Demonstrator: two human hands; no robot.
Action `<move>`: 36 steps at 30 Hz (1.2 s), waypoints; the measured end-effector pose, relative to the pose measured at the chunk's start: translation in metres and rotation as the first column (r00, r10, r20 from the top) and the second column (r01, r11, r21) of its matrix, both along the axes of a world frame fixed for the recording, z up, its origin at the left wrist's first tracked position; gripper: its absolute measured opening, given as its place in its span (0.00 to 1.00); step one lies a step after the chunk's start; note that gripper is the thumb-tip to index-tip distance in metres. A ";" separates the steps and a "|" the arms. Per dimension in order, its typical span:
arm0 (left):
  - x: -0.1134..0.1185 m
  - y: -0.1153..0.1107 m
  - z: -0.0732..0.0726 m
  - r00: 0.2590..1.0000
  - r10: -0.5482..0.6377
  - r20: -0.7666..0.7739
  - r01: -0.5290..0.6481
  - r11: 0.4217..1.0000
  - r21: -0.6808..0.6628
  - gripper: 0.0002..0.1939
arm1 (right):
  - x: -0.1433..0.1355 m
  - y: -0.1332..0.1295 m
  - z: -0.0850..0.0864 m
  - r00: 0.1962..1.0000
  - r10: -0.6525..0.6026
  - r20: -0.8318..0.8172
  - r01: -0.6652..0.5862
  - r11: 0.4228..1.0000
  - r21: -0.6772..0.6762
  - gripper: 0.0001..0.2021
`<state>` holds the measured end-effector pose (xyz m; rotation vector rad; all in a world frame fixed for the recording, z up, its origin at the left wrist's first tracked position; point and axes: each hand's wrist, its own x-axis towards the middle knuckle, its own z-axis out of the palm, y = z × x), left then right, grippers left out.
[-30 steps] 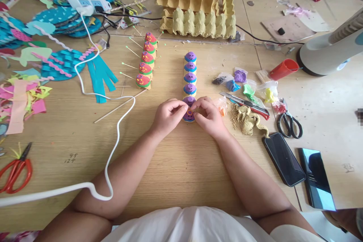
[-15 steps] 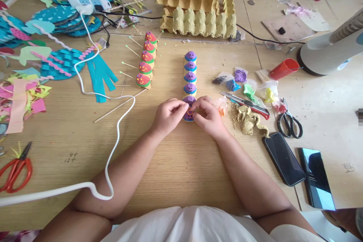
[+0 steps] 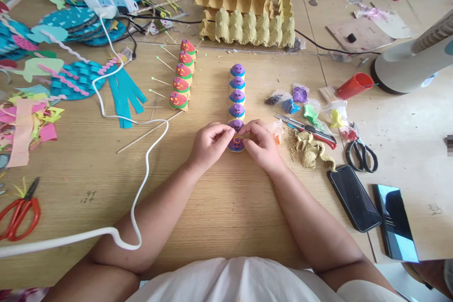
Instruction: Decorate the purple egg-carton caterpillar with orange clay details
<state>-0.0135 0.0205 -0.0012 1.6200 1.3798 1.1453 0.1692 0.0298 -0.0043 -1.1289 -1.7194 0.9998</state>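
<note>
on our pale wooden table (image 3: 219, 236), a looping white cable (image 3: 147, 170) passes in front of our left forearm (image 3: 163, 200), a yellowish cardboard egg tray (image 3: 255, 28) lies at the back, and a red-and-green row of five humps (image 3: 183, 71) stands to the left. we see a purple-and-blue row of six humps (image 3: 237, 110), smiling faces on top, an orange ring (image 3: 237, 140) on the nearest. that near end sits between our left hand (image 3: 211, 146) and right hand (image 3: 262, 146), fingertips narrowed; we cannot tell whether either holds anything.
</note>
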 end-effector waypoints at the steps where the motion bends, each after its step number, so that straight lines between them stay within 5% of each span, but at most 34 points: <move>1: 0.000 0.000 0.000 1.000 0.001 0.008 -0.001 1.000 -0.003 0.13 | 0.000 0.000 0.000 1.000 -0.003 0.003 0.003 1.000 -0.003 0.08; 26: 0.000 0.000 0.001 1.000 0.004 0.028 -0.003 1.000 -0.029 0.14 | -0.002 -0.001 0.000 0.999 -0.038 0.012 0.039 0.999 -0.025 0.06; 36: 0.000 0.000 0.005 0.999 -0.022 0.044 0.022 1.000 -0.008 0.18 | 0.000 -0.004 0.003 0.995 -0.099 0.020 0.097 0.991 0.089 0.10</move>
